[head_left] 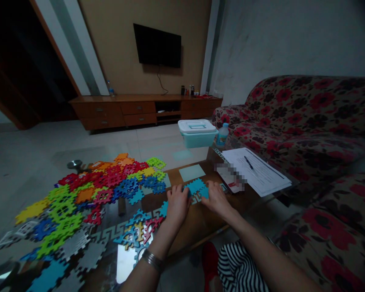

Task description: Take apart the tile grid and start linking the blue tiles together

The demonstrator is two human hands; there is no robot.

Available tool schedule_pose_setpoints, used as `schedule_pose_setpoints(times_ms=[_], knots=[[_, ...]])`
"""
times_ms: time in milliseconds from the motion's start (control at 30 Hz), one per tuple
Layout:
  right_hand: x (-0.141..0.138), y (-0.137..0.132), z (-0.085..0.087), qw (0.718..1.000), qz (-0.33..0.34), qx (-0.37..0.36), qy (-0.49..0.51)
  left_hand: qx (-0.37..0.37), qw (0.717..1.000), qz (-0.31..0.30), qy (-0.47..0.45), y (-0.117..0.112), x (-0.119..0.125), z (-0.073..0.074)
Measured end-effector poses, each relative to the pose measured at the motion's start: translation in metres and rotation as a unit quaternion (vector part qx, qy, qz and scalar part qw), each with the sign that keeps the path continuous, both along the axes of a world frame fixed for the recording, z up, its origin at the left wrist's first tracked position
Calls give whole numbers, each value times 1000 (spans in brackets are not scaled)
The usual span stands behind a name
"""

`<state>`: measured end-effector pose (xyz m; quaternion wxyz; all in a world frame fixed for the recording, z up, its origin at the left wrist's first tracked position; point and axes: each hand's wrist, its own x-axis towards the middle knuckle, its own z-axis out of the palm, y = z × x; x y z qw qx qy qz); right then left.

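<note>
Head view, left hand [178,205], right hand [215,198], curved on teal foam tile [196,186], grip unclear

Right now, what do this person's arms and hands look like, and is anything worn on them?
The left hand and the right hand are bare, with no gloves, and no sleeves show on either arm. The left wrist wears a wide, ridged silver-coloured metal band; the right wrist shows nothing.

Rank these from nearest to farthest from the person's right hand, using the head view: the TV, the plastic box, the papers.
From the right hand:
1. Papers, ahead and to its right.
2. Plastic box, farther ahead.
3. TV, farthest, high up beyond the box.
</note>
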<state>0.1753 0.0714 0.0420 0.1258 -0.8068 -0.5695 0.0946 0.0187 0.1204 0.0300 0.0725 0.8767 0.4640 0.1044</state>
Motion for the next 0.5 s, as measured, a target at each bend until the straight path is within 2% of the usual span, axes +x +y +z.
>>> schedule_pose_setpoints(times_ms=[200, 500], knots=[[1, 2, -2, 999, 7, -5, -34, -31, 999, 3, -35, 1, -3, 0], [0, 7, -1, 997, 31, -39, -67, -33, 998, -7, -50, 7, -3, -8]])
